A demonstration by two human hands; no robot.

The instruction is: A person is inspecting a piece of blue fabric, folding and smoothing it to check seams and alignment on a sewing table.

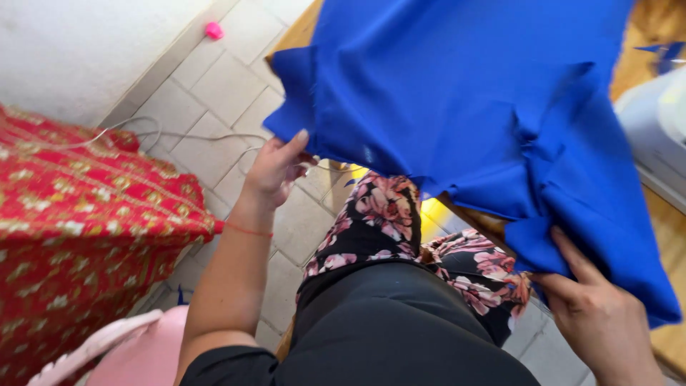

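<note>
Blue fabric (457, 107) is draped over the wooden table (668, 236) edge, above the lap. Its lower-left edge is pinched by the left hand (273, 170); a bottom fold is gripped by the right hand (597, 318), fingers curled together.

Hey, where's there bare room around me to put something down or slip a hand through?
Bare tiled floor lies between the white wall and the table edge, crossed by white cables. The table is crowded: blue fabric covers most of it, with a white machine at its right. The red patterned cloth fills the left.
</note>
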